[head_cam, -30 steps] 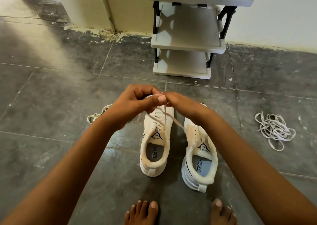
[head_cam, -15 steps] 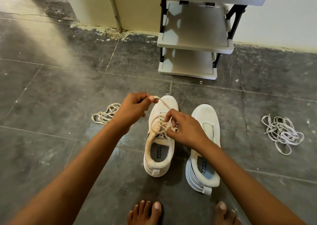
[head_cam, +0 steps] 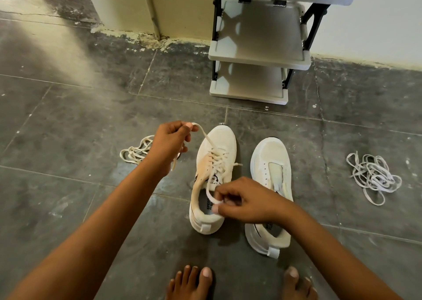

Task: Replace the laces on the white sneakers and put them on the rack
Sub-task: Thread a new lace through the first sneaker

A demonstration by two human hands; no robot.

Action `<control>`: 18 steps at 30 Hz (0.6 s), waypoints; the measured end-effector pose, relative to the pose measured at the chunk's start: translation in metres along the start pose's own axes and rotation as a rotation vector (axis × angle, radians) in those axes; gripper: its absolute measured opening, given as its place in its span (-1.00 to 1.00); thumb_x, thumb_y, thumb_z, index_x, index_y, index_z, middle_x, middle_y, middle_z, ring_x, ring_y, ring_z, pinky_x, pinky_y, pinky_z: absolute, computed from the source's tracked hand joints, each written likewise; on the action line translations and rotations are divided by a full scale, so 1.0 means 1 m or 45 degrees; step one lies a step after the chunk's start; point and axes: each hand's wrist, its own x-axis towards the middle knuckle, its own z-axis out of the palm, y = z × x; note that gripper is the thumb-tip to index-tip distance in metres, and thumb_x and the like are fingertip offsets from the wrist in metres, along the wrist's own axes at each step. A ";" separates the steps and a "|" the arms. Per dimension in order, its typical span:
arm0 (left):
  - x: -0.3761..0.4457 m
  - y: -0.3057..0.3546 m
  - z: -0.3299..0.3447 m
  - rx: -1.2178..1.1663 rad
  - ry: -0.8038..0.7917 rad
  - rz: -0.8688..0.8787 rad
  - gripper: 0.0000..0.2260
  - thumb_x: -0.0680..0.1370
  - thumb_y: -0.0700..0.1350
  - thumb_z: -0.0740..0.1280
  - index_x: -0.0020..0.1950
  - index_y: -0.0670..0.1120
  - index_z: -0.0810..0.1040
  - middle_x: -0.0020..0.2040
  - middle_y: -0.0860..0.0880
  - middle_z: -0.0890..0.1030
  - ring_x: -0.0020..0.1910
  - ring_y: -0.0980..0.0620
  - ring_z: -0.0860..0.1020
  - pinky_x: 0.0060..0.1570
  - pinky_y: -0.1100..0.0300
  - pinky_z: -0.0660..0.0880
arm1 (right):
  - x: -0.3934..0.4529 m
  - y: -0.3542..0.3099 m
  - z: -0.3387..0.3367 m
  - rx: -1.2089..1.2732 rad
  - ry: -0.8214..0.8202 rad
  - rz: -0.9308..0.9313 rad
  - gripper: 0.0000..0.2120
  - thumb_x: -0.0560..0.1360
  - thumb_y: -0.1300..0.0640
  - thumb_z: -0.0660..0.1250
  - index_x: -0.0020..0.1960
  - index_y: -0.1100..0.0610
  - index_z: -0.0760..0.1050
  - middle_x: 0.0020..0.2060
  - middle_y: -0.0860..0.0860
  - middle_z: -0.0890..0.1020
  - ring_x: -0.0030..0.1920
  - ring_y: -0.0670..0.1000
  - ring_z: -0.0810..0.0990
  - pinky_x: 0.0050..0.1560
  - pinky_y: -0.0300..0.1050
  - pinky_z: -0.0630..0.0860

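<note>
Grey stone floor tiles (head_cam: 80, 121) underneath everything, scuffed and streaked with pale marks. Nearest, bare toes of two feet (head_cam: 189, 281) at the floor's near edge. Just beyond, two white sneakers side by side, toes pointing away. Right sneaker (head_cam: 271, 162): eyelets bare, tongue exposed, heel partly hidden behind the right wrist. Left sneaker (head_cam: 217, 144): cream lace (head_cam: 217, 160) criss-crossed through its eyelets, both ends drawn out.

Right hand (head_cam: 246, 200) above the left sneaker's heel opening, thumb and fingers curled, pinching one end of the cream lace. Left hand (head_cam: 170, 139) raised beside that sneaker's toe, to its left, fingers clenched round the other end, which runs taut from the fist down to the eyelets; a short tail hanging below the fist.

Left of the sneakers, partly behind the left hand, a loose cream lace bundle (head_cam: 134, 153) on the floor. Well apart on the right side of the floor, a tangled white lace pile (head_cam: 374, 176).

Farther off, against the far wall, a shoe rack (head_cam: 258, 57) with pale grey shelves on black posts, nothing visible on the three shelves in view. Beyond it, a white wall (head_cam: 376, 14) on the right and a cream-yellow wall corner (head_cam: 127, 2) on the left, paint flaking along the base.
</note>
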 end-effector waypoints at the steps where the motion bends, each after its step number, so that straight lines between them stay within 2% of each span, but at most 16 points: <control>1: 0.000 0.000 0.000 -0.014 0.008 -0.006 -0.79 0.62 -0.15 0.19 -0.09 -0.10 0.59 -0.35 0.00 0.41 -0.44 0.13 0.33 -0.22 0.18 0.39 | -0.007 -0.005 -0.002 0.094 -0.043 -0.044 -0.76 0.48 0.01 0.35 -0.22 0.18 0.48 -0.47 -0.05 0.39 -0.41 -0.10 0.34 -0.27 -0.06 0.35; 3: 0.001 0.002 0.001 -0.027 0.018 -0.008 -0.79 0.63 -0.16 0.18 -0.10 -0.08 0.59 -0.33 0.00 0.42 -0.44 0.13 0.33 -0.23 0.19 0.39 | -0.020 -0.019 -0.011 0.267 -0.097 -0.125 -0.72 0.45 -0.07 0.33 -0.24 0.15 0.53 -0.41 0.06 0.45 -0.37 0.00 0.38 -0.27 -0.07 0.34; 5: 0.002 0.002 0.002 -0.032 0.024 -0.008 -0.79 0.63 -0.17 0.17 -0.10 -0.07 0.59 -0.32 -0.01 0.44 -0.44 0.13 0.34 -0.24 0.21 0.39 | -0.030 -0.034 -0.025 0.385 -0.136 -0.213 -0.76 0.45 -0.06 0.31 -0.20 0.10 0.59 -0.36 0.03 0.55 -0.33 0.04 0.49 -0.25 -0.08 0.40; 9: 0.002 0.002 0.004 -0.034 0.029 -0.013 -0.80 0.63 -0.17 0.18 -0.07 -0.09 0.59 -0.32 -0.01 0.45 -0.44 0.14 0.34 -0.25 0.22 0.39 | -0.035 -0.048 -0.046 0.491 -0.116 -0.341 -0.87 0.49 0.11 0.32 -0.14 0.12 0.61 -0.26 -0.12 0.61 -0.23 -0.18 0.56 -0.15 -0.32 0.46; 11: 0.002 0.001 0.005 -0.030 0.026 -0.017 -0.79 0.63 -0.17 0.18 -0.10 -0.06 0.58 -0.31 -0.01 0.46 -0.43 0.14 0.35 -0.25 0.23 0.40 | -0.028 -0.038 -0.049 0.415 0.012 -0.238 -0.92 0.49 0.09 0.35 -0.17 0.00 0.59 -0.29 -0.07 0.63 -0.26 -0.18 0.55 -0.19 -0.36 0.44; 13: 0.002 0.000 0.005 0.006 -0.012 -0.011 -0.80 0.62 -0.16 0.19 -0.09 -0.06 0.58 -0.31 0.00 0.45 -0.41 0.13 0.35 -0.24 0.22 0.40 | -0.016 -0.018 -0.045 0.210 0.171 -0.074 -0.91 0.50 0.06 0.36 -0.19 -0.03 0.59 -0.34 0.05 0.59 -0.36 -0.13 0.46 -0.27 -0.29 0.39; 15: 0.000 0.001 0.006 0.102 -0.105 0.011 -0.81 0.62 -0.16 0.19 -0.06 -0.07 0.59 -0.33 0.01 0.43 -0.39 0.12 0.35 -0.24 0.23 0.40 | -0.002 0.001 -0.037 0.051 0.371 0.085 -0.94 0.49 0.07 0.35 -0.16 -0.03 0.57 -0.40 0.00 0.53 -0.40 -0.16 0.40 -0.27 -0.20 0.38; 16: -0.001 0.002 0.006 0.154 -0.160 0.029 -0.81 0.62 -0.17 0.19 -0.05 -0.06 0.60 -0.35 0.04 0.44 -0.37 0.12 0.35 -0.24 0.23 0.40 | 0.004 0.008 -0.033 0.004 0.493 0.132 -0.96 0.49 0.09 0.35 -0.09 -0.04 0.56 -0.35 -0.07 0.52 -0.36 -0.16 0.43 -0.23 -0.17 0.41; 18: -0.005 0.005 0.008 0.235 -0.275 0.066 -0.81 0.61 -0.16 0.20 -0.06 -0.03 0.60 -0.38 0.11 0.47 -0.36 0.15 0.39 -0.24 0.26 0.41 | 0.017 0.011 -0.030 -0.048 0.646 0.160 -0.71 0.49 0.13 0.34 0.20 -0.03 0.46 -0.06 -0.09 0.54 -0.07 -0.12 0.51 0.00 -0.11 0.46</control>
